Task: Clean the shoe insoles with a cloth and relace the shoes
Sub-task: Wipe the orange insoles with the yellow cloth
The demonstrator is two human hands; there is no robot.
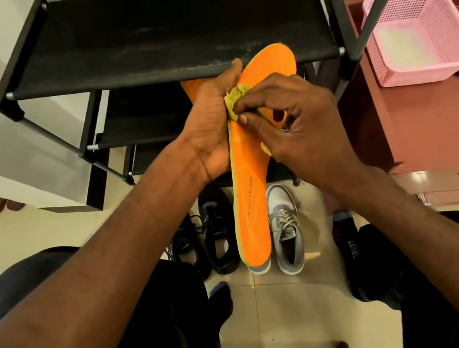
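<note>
Your left hand (209, 134) grips the long orange foam insole (253, 200) from its left edge, thumb curled over the top near the toe end, holding it in the air above the floor. A second orange insole (188, 89) pokes out behind that hand. Your right hand (303, 130) pinches a crumpled yellow-green cloth (235, 99) between thumb and fingertips and presses it against the insole's upper face.

Below, on the pale tiled floor (278, 318), a pair of black lace-up shoes (217, 231) sits beside a grey and white sneaker (286, 225). A black fabric shoe rack (166, 31) stands ahead. To the right, a pink perforated plastic basket (418, 33) rests on a reddish-brown wooden cabinet (428, 123).
</note>
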